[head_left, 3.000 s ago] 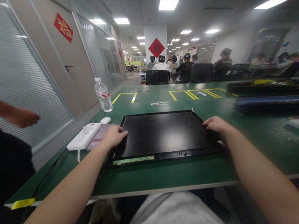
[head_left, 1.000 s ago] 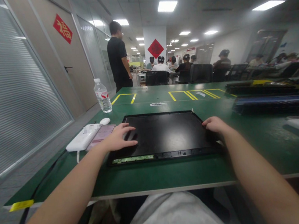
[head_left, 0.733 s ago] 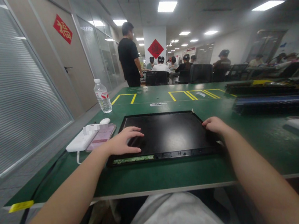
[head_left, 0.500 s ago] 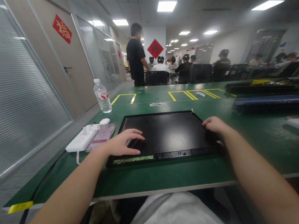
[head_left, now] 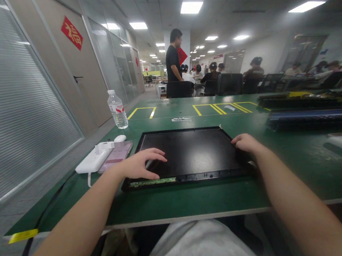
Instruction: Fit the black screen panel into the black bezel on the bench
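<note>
A flat black display panel (head_left: 193, 150) lies on the green table (head_left: 184, 200) in front of me, a green circuit strip along its near edge. My left hand (head_left: 141, 165) rests on the panel's near left part, fingers spread and arched with the tips on the surface. My right hand (head_left: 247, 142) sits at the panel's right edge with its fingers curled over the rim.
Left of the panel lie a white power strip (head_left: 94, 158), a pink phone (head_left: 115, 153) and a small white mouse (head_left: 119, 138). A water bottle (head_left: 117, 109) stands further back. Dark stacked panels (head_left: 312, 116) lie at right. A person in black (head_left: 175, 70) stands beyond the table; others sit behind.
My left hand slid from the panel's left edge onto its surface, fingers spreading. The right hand stayed put. The person in black walked from beside me to the far end, moving right.
</note>
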A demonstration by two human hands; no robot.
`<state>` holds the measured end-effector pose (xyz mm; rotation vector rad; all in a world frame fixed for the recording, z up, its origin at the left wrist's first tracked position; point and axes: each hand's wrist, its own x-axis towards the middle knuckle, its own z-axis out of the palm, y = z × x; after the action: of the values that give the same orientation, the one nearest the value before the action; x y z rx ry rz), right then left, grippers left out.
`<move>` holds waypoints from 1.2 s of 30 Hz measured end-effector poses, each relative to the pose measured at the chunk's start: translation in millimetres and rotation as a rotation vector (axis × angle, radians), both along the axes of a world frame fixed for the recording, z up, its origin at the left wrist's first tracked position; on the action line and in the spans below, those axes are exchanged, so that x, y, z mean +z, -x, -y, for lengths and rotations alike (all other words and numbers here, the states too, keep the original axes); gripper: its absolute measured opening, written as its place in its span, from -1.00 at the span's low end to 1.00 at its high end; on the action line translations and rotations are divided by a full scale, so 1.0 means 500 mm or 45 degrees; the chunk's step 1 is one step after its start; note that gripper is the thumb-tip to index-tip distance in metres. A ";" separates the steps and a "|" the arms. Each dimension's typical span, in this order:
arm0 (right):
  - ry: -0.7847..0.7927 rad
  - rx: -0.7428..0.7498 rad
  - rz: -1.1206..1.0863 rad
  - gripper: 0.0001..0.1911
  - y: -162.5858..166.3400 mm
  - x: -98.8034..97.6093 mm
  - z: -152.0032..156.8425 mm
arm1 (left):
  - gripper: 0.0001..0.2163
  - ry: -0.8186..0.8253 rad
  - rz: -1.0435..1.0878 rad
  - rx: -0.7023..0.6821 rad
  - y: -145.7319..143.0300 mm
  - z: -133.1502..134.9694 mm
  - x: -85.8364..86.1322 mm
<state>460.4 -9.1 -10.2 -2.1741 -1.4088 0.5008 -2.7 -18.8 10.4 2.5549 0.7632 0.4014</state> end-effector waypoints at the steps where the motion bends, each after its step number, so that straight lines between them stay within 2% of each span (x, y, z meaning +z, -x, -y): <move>1: -0.002 -0.001 0.000 -0.64 0.001 0.001 0.001 | -0.52 -0.007 0.005 -0.003 -0.003 0.002 0.001; 10: 0.021 0.006 0.020 -0.61 0.005 0.004 0.004 | -0.59 -0.035 0.046 -0.066 -0.026 0.020 0.013; 16: -0.005 -0.018 0.012 -0.61 0.006 0.003 0.005 | -0.58 -0.066 0.048 -0.106 -0.026 0.019 0.013; 23: 0.053 0.011 0.099 -0.56 0.005 0.000 0.000 | -0.59 -0.134 0.118 -0.166 -0.026 0.016 0.008; 36: 0.051 0.018 0.106 -0.57 0.005 -0.002 0.000 | -0.56 -0.110 0.101 -0.186 -0.028 0.018 0.009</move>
<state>458.1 -9.1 -11.1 -2.2415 -1.4707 0.4516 11.3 -27.9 14.9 2.6365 0.5378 0.4948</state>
